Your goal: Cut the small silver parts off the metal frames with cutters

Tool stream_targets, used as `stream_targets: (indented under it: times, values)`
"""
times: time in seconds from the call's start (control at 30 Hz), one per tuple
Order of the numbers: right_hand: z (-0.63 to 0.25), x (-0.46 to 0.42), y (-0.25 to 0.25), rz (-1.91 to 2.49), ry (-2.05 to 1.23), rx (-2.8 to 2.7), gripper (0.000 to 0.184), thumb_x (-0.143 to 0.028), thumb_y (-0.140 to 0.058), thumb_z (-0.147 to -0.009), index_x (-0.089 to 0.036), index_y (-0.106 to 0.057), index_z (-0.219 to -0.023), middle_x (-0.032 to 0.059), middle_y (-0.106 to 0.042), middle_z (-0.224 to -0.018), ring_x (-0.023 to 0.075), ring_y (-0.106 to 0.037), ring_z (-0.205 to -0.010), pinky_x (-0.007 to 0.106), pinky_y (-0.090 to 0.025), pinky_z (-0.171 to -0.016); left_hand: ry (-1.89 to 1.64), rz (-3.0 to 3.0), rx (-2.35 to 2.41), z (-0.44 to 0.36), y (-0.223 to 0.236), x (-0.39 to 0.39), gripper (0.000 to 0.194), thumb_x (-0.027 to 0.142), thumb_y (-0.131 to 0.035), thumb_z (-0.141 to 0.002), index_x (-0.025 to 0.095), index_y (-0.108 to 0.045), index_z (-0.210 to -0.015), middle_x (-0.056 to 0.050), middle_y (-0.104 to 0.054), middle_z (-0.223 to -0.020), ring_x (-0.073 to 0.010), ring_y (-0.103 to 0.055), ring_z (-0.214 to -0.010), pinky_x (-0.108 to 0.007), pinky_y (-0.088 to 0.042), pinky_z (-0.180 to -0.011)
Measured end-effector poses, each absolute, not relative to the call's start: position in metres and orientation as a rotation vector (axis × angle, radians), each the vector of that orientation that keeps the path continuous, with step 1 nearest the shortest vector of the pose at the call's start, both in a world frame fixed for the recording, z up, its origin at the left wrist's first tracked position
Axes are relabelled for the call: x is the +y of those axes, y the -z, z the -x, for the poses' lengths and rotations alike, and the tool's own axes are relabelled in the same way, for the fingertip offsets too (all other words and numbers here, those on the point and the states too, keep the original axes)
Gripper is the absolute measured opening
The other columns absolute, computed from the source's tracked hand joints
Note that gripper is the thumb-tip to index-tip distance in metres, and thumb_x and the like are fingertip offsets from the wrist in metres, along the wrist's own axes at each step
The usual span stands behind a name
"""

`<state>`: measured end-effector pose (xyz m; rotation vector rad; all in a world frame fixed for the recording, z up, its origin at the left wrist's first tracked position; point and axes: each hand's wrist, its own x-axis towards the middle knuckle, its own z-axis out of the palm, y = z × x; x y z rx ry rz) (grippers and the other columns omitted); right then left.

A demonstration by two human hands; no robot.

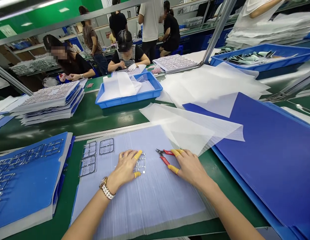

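My right hand (188,165), with yellow finger covers, is closed round the red handles of small side cutters (165,156); their jaws point up and left. Under my left hand (126,165) lies a frame of small parts (142,163), gripped at its edge between yellow-covered thumb and finger. The palm hides the frame's left part. Beneath both hands is a translucent sheet (169,206) over a light blue board. At its upper left rest several similar frames, among them one dark frame (107,146). A watch (106,188) is on my left wrist.
To the left, a blue board stack (45,166) carries more frames. Dark blue boards (264,160) lie to the right, beside loose white sheets (194,123). Ahead stand a blue tray (130,100) and a pile of layered sheets (51,103). Co-workers (128,53) sit across the bench.
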<state>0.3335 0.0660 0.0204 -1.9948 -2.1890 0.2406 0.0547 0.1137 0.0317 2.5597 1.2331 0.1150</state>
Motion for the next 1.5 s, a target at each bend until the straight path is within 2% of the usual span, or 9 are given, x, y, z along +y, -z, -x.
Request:
stream_targets:
  times: [0.33,0.43,0.5,0.67,0.83,1.03,1.2,1.37,1.5]
  values:
    - [-0.337,0.064,-0.002,1.888,-0.191,-2.125,0.054,-0.033,-0.062,-0.066,-0.025,-0.059,-0.119,0.0118,-0.064,-0.114,0.0346,-0.055,-0.104,0.044,-0.047,-0.076,-0.054,-2.509,1.197,-0.049,-0.033,0.12,0.102,0.037,-0.079,-0.056,0.035,-0.026,-0.143,-0.01,-0.048,-0.133,-0.0346,-0.038,-0.123,-0.061,-0.014,-0.105]
    - [-0.349,0.075,0.004,1.845,-0.263,-2.086,0.056,-0.03,-0.058,-0.067,-0.024,-0.059,-0.122,0.0117,-0.068,-0.098,0.0329,-0.061,-0.09,0.043,-0.05,-0.069,-0.065,-2.505,1.176,-0.05,-0.028,0.123,0.103,0.04,-0.079,-0.054,0.036,-0.026,-0.143,-0.01,-0.048,-0.133,-0.035,-0.04,-0.121,-0.064,-0.01,-0.105]
    - [-0.36,0.078,0.005,1.798,-0.363,-2.004,0.057,-0.034,-0.055,-0.07,-0.025,-0.057,-0.126,0.0098,-0.069,-0.09,0.0316,-0.063,-0.084,0.043,-0.051,-0.068,-0.086,-2.521,1.174,-0.05,-0.027,0.124,0.102,0.038,-0.078,-0.055,0.036,-0.026,-0.143,-0.011,-0.048,-0.132,-0.0347,-0.041,-0.119,-0.065,-0.008,-0.105]
    - [-0.381,0.073,0.0,1.597,-0.944,-1.41,0.051,-0.054,-0.044,-0.081,-0.03,-0.058,-0.124,0.0094,-0.067,-0.112,0.0353,-0.062,-0.1,0.045,-0.053,-0.073,-0.171,-2.586,1.149,-0.051,-0.032,0.118,0.098,0.029,-0.074,-0.058,0.032,-0.025,-0.143,-0.013,-0.047,-0.13,-0.0332,-0.044,-0.115,-0.066,-0.01,-0.105]
    - [-0.358,0.063,-0.014,1.352,-1.254,-0.839,0.05,-0.059,-0.036,-0.084,-0.028,-0.065,-0.11,0.0123,-0.07,-0.094,0.0305,-0.063,-0.07,0.045,-0.053,-0.061,-0.315,-2.539,1.186,-0.049,-0.035,0.116,0.095,0.019,-0.072,-0.064,0.031,-0.022,-0.144,-0.013,-0.046,-0.128,-0.0295,-0.045,-0.111,-0.053,-0.033,-0.098]
    - [-0.322,0.054,-0.025,1.234,-1.374,-1.058,0.048,-0.056,-0.057,-0.076,-0.026,-0.064,-0.112,0.0144,-0.066,-0.109,0.0333,-0.063,-0.096,0.049,-0.05,-0.086,-0.474,-2.433,1.151,-0.037,-0.023,0.123,0.07,0.018,-0.065,-0.077,0.03,-0.035,-0.138,-0.008,-0.055,-0.11,-0.0238,-0.05,-0.101,-0.045,-0.04,-0.09]
    - [-0.308,0.064,-0.021,1.173,-1.335,-1.308,0.045,-0.06,-0.049,-0.081,-0.026,-0.063,-0.105,0.0085,-0.065,-0.084,0.025,-0.062,-0.074,0.04,-0.053,-0.07,-0.617,-2.204,1.226,-0.033,-0.026,0.127,0.059,0.017,-0.06,-0.081,0.031,-0.042,-0.135,-0.005,-0.054,-0.102,-0.0181,-0.053,-0.087,-0.037,-0.047,-0.081]
    - [-0.282,0.081,-0.016,1.331,-1.037,-1.486,0.042,-0.05,-0.056,-0.081,-0.023,-0.057,-0.111,0.0103,-0.065,-0.103,0.0253,-0.062,-0.095,0.039,-0.049,-0.086,-0.629,-2.082,1.256,-0.036,-0.047,0.123,0.058,0.016,-0.061,-0.076,0.029,-0.048,-0.131,-0.002,-0.048,-0.093,-0.0143,-0.049,-0.076,-0.031,-0.048,-0.073]
    - [-0.255,0.087,-0.028,1.301,-1.02,-1.56,0.031,-0.044,-0.052,-0.084,-0.021,-0.053,-0.105,0.007,-0.065,-0.092,0.0207,-0.062,-0.08,0.035,-0.052,-0.076,-0.601,-2.05,1.22,-0.038,-0.064,0.118,0.057,0.015,-0.06,-0.076,0.032,-0.049,-0.129,0.0,-0.046,-0.088,-0.014,-0.047,-0.075,-0.03,-0.047,-0.071]
